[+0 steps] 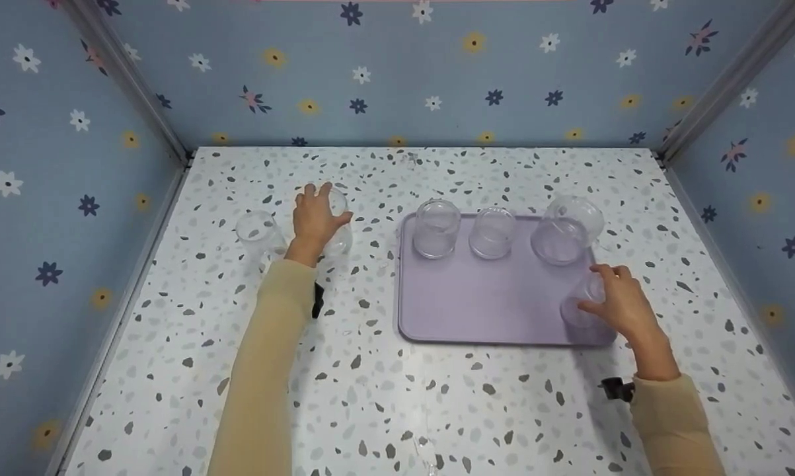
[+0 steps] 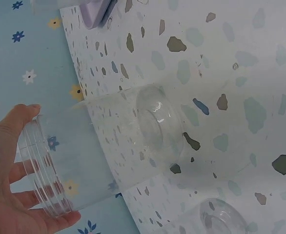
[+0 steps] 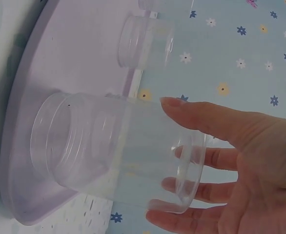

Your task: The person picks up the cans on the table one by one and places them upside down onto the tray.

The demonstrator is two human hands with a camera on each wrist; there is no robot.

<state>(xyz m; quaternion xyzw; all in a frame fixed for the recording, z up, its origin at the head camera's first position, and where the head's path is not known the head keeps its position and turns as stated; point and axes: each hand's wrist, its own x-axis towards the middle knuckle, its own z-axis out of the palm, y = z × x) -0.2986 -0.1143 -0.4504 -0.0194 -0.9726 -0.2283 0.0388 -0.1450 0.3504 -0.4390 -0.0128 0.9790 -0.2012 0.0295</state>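
Left hand (image 1: 314,217) has fingers (image 2: 60,223) clamped on a clear jar (image 2: 109,151), upright on the tabletop (image 1: 371,396), threaded mouth up; right hand (image 1: 625,305) likewise clamps an inverted jar (image 3: 118,151), mouth down on the lilac tray (image 1: 476,304); both long axes stand vertical.

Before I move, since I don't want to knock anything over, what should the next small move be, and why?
I'd probably loosen the right hand from its inverted jar: the threaded mouth appears to rest on the tray, so it would likely stand unaided. The left hand grips another jar left of the tray.
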